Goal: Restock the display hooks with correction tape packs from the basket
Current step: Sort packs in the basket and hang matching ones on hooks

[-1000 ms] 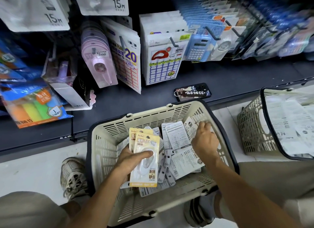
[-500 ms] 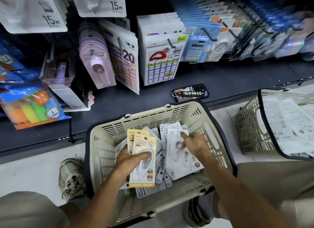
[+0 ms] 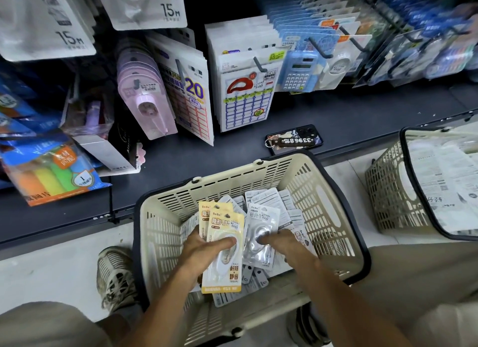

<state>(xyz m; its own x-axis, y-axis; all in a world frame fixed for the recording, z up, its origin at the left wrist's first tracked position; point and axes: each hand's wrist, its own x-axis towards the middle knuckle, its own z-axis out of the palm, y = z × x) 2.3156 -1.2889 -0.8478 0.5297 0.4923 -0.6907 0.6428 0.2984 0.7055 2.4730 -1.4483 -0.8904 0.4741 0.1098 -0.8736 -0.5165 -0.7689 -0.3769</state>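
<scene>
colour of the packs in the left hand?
Yellow packs with white centres, gripped by the left hand; head view.

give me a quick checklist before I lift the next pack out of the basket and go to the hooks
1. Left hand has a firm hold on the yellow packs: ok.
2. Right hand has the white pack gripped: ok, thumb on its front.
3. White pack free of the loose packs under it: cannot tell.
4. Basket steady: cannot tell.
5. Matching hook picked out: cannot tell.
6. Phone on the shelf clear of the basket: ok.
</scene>
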